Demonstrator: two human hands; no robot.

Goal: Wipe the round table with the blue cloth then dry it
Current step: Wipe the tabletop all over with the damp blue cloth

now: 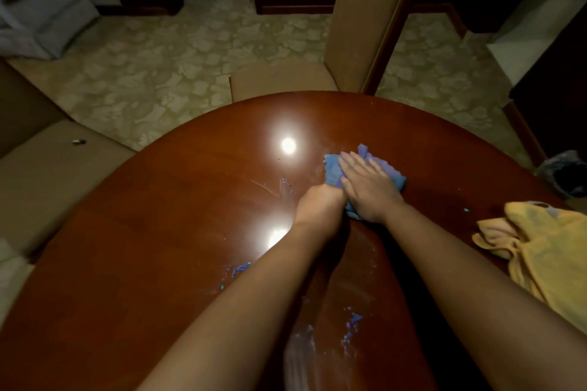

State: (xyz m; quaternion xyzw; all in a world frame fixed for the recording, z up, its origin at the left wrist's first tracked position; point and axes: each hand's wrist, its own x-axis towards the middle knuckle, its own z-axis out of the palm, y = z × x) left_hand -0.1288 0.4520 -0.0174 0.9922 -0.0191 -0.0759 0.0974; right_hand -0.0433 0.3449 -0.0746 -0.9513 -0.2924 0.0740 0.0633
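Blue cloth [365, 168] is lying bunched on the round table [158, 247], slightly right of centre and toward the far half of the top.

Head view: the right hand [368, 190] is pressing flat on the cloth, fingers straight and held close together, pointing away and to the left. The left hand [320, 203] is gripping the near-left edge of the cloth with curled fingers; the fingertips themselves are hidden beneath the hand. Blue and white smears [349, 327] are showing on the near part of the top between the forearms, with more near the left forearm [241, 268] and a streak left of the hands [279, 187]. A yellow towel [540, 257] is lying at the right edge of the table, well apart from the cloth.

Risks, as a judgement: the bunched cloth is presenting little flat surface, so strokes may be dragging residue instead of lifting it. Forearms are hovering over the near smears and may be picking up or spreading them. A wide sweep to the right could be pushing the towel off the rim or wetting it before drying.

Edges and room: open tabletop is lying left and near of the hands. The far rim is curving close beyond the cloth, with a chair [365, 25] just behind it. A bin [565, 174] is standing beyond the right rim.
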